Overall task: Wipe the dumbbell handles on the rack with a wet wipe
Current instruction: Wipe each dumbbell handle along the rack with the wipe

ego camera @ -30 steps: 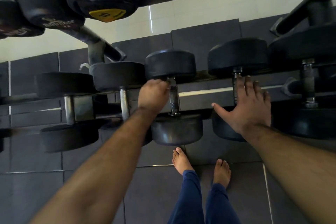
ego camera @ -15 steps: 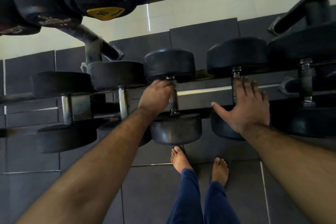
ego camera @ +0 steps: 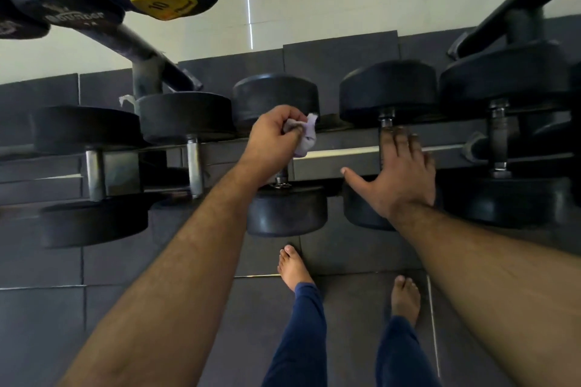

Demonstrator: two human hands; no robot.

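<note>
A: What's diff vs half a sec ago?

B: Left hand was low on the handle of the middle dumbbell, knuckles over it, wipe hidden. Now it's slid up toward the far head, and the wet wipe shows – pinched betw thumb & curled fingers, crumpled, hanging off the hand's right side. Right hand basically same spot. Feet shifted a bit too.

A: OK, big to small – materials?

B: Floor: dark grey square tiles/mats, matte, thin pale seams. Rack: grey metal rails running L–R, flat-faced, w/ round tube uprights. Upper tier has bigger black dumbbells, one w/ a yellow "10" label. Lower-tier dumbbells: round, drum-shaped black heads, dull rubbery look, joined by short shiny steel handles, heads hanging either side of the rails. Middle dumbbell's handle mostly covered by the left hand; a metal collar shows at its near end.

A: Right hand?

B: Flat, fingers straight & together, thumb splayed out left, resting on the next dumbbell to the right, over its handle. Not gripping anything.

A: Wipe itself?

B: Small, pale white-lilac, soft & wrinkled, at the top of the middle handle just under the far head.
</note>
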